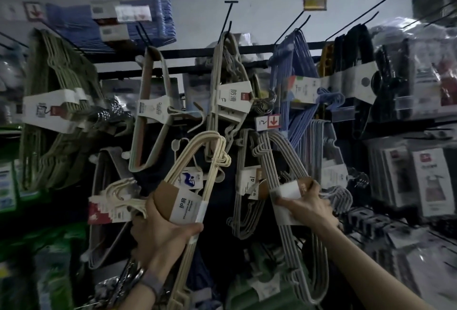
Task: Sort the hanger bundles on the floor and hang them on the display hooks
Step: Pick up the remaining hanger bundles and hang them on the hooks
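My left hand (160,233) grips a cream hanger bundle (197,161) around its brown and white paper band, held up at a slant in front of the display wall. My right hand (309,207) grips a grey hanger bundle (294,243) at its white band, raised to the right of the cream one. Black display hooks (228,16) stick out of the wall above. Several hold bundles: a beige one (230,92), a blue one (284,82) and an olive one (57,102).
A dark rail (188,51) runs across under the hooks. Blue hangers (138,25) hang at the top left, black hangers (353,45) at the upper right. Packaged goods (425,181) fill the shelves on the right. A bare long hook (358,18) juts out at the upper right.
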